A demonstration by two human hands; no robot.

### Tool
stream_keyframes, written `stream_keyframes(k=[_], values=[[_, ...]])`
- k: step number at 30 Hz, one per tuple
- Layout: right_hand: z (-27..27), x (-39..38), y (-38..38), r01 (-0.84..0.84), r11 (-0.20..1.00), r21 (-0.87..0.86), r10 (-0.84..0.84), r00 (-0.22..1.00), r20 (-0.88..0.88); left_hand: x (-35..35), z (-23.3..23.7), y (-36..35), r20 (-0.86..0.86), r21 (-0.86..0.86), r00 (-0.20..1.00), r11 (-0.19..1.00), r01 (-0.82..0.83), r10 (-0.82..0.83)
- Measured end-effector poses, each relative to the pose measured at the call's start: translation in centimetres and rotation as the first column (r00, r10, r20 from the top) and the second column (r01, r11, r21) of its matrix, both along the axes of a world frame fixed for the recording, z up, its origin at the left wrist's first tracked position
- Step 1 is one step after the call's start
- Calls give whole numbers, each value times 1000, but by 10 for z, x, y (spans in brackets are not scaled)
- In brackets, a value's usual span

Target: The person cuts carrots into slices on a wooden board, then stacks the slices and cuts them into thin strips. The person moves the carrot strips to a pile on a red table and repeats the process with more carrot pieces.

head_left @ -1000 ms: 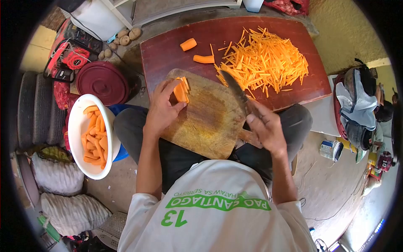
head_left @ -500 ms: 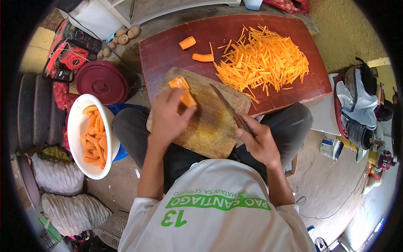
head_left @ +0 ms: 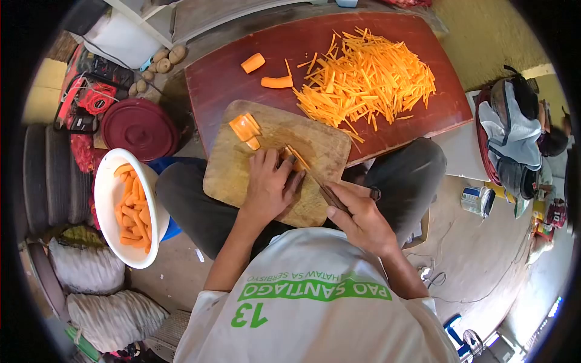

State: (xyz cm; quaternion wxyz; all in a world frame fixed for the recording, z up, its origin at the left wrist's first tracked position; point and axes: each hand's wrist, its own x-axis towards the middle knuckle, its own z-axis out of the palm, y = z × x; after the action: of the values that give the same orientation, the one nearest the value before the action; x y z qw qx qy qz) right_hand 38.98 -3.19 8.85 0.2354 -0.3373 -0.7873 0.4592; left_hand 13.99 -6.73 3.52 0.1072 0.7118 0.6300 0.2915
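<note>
My right hand (head_left: 366,221) grips a knife (head_left: 319,183) by its handle, the blade slanting across the wooden cutting board (head_left: 227,175). My left hand (head_left: 269,184) presses down on the board, its bent fingertips beside the blade, holding a carrot piece (head_left: 294,158) mostly hidden under them. A thin orange sliver shows along the blade. Behind my left hand, several flat carrot slices (head_left: 244,128) lie at the board's far left corner. Beyond the board, a big heap of carrot strips (head_left: 369,85) covers part of the red tabletop (head_left: 221,85).
Two carrot chunks, one farther back (head_left: 253,63) and one nearer (head_left: 277,82), lie left of the heap. At my left stands a white tub (head_left: 108,206) of peeled carrots (head_left: 132,209), near a dark red lid (head_left: 139,130). A can (head_left: 477,201) stands on the floor at right.
My left hand has moved from the slices at the far left corner toward the middle of the board, next to the blade. The knife now lies lower against the carrot piece; the whole view has shifted slightly.
</note>
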Motion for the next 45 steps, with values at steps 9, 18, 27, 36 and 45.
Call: stream_keyframes(k=[9,18,27,36,45], values=[[8,-3,-2,-5,994,-113,16,995,97,0,-3,3,-21,34,1000,999,22,-21],[14,-22,17,13,976,-218,21,988,151,-4,-3,4,56,20,998,999,31,-32],[11,-36,23,20,969,-246,23,985,171,-6,-5,5,80,8,993,997,83,-83],[2,-24,10,-11,992,-126,34,983,181,-16,-2,3,43,-26,990,991,135,-134],[9,-22,7,-9,992,-125,27,989,146,-14,-5,1,64,3,991,993,114,-114]])
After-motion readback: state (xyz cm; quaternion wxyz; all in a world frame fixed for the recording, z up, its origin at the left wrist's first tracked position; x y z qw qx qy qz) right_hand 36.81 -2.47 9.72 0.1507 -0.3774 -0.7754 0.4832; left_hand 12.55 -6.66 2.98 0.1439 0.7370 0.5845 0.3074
